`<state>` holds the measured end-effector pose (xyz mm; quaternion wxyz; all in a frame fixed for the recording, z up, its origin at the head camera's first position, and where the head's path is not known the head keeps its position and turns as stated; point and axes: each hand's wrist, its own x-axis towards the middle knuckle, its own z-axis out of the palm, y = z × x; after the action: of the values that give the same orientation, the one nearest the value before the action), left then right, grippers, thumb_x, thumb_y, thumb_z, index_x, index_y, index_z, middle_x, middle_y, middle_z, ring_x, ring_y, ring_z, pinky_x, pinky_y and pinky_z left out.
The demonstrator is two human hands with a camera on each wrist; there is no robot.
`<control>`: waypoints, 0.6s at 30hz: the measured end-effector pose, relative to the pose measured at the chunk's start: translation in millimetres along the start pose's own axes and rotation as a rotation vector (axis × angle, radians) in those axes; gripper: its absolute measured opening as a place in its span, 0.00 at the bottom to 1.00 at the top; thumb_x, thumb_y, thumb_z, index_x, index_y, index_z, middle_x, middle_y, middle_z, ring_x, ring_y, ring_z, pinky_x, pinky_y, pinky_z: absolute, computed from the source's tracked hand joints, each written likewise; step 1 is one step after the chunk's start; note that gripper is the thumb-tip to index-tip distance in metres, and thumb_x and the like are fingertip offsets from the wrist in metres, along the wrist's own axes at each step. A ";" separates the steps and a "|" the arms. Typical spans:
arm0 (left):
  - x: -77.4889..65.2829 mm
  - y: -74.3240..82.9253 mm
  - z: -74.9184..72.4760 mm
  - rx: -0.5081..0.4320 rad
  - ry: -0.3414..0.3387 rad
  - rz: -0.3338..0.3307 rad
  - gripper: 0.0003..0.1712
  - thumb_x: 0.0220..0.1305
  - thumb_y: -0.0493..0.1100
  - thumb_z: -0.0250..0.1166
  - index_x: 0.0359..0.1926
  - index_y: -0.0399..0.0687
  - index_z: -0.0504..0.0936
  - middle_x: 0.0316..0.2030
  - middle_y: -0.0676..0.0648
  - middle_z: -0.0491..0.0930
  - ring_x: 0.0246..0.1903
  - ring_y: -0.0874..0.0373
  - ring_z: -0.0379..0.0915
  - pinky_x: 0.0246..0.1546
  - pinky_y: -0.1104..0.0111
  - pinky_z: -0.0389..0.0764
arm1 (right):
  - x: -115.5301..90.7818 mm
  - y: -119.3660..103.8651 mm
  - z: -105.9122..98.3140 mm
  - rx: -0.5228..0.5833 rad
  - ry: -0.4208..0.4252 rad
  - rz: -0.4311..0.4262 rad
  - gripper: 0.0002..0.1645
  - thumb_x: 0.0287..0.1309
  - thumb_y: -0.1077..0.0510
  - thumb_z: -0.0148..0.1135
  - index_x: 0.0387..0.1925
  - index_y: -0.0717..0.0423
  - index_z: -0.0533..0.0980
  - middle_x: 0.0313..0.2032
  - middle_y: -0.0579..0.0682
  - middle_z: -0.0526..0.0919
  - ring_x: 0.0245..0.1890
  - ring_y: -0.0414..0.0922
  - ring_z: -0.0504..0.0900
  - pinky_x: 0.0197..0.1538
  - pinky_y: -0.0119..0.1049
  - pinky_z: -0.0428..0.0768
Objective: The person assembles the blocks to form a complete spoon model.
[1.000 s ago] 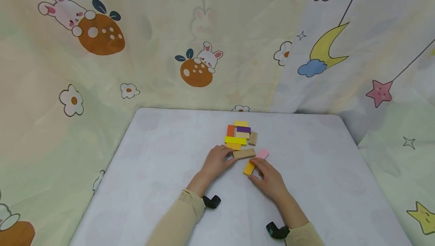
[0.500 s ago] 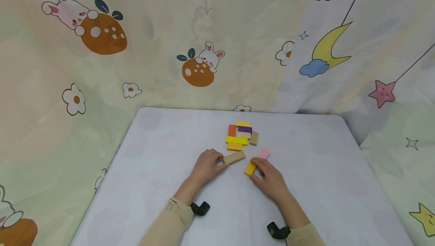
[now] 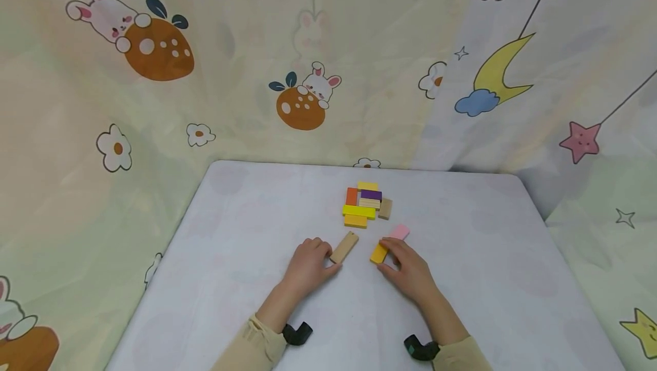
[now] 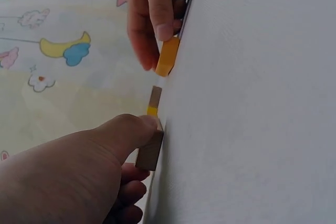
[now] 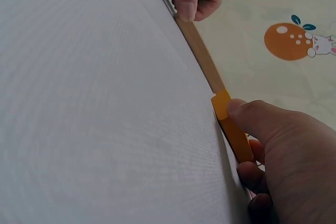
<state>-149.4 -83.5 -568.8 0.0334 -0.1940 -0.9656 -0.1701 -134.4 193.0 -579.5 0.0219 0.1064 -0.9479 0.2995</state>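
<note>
My left hand point(image 3: 308, 267) pinches the near end of a plain wooden block point(image 3: 344, 247) between thumb and fingers; the block lies slantwise, its far end pointing away to the right. In the left wrist view the thumb presses on that wooden block point(image 4: 150, 150). To the right, my right hand point(image 3: 409, 271) pinches an orange-yellow block point(image 3: 378, 253) between thumb and fingertips, also seen as a yellow block point(image 5: 232, 127) in the right wrist view. Just beyond it lies a pink block point(image 3: 400, 232), partly behind the fingers.
Farther back is a cluster of blocks: orange point(image 3: 351, 196), purple point(image 3: 371, 195), bright yellow point(image 3: 359, 211), amber point(image 3: 356, 221) and a tan one point(image 3: 385, 209) at its right. The white table point(image 3: 246, 211) ends before a printed cloth backdrop point(image 3: 231, 74).
My left hand has drawn the wooden block left and toward me, away from the cluster, and turned it more lengthwise. The right hand stays on the orange-yellow block.
</note>
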 end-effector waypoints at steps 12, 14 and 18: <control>26.7 -22.7 -5.4 -0.130 -0.172 0.135 0.40 0.51 0.74 0.68 0.60 0.62 0.76 0.54 0.55 0.76 0.55 0.56 0.68 0.62 0.59 0.72 | 1.0 -3.7 -2.1 -0.003 -0.009 0.018 0.35 0.55 0.43 0.72 0.63 0.43 0.74 0.63 0.43 0.74 0.58 0.45 0.77 0.62 0.49 0.80; 33.5 -27.9 -7.4 -0.142 -0.203 0.158 0.45 0.51 0.75 0.67 0.67 0.63 0.72 0.60 0.54 0.73 0.61 0.55 0.66 0.67 0.56 0.68 | 1.2 -5.3 -2.6 -0.008 -0.020 0.032 0.35 0.54 0.42 0.72 0.63 0.44 0.74 0.61 0.45 0.73 0.57 0.46 0.77 0.61 0.49 0.80; 43.8 -35.1 -8.2 -0.152 -0.258 0.201 0.51 0.50 0.77 0.65 0.72 0.65 0.64 0.69 0.53 0.66 0.71 0.53 0.57 0.74 0.53 0.59 | 1.4 -8.0 -3.5 -0.021 -0.038 0.053 0.36 0.53 0.40 0.72 0.62 0.44 0.75 0.60 0.48 0.73 0.57 0.48 0.77 0.62 0.51 0.80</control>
<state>-203.3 -100.8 -566.4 -0.0885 -0.3118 -0.9219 -0.2123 -134.2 188.4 -572.0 -0.0028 0.0866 -0.9538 0.2877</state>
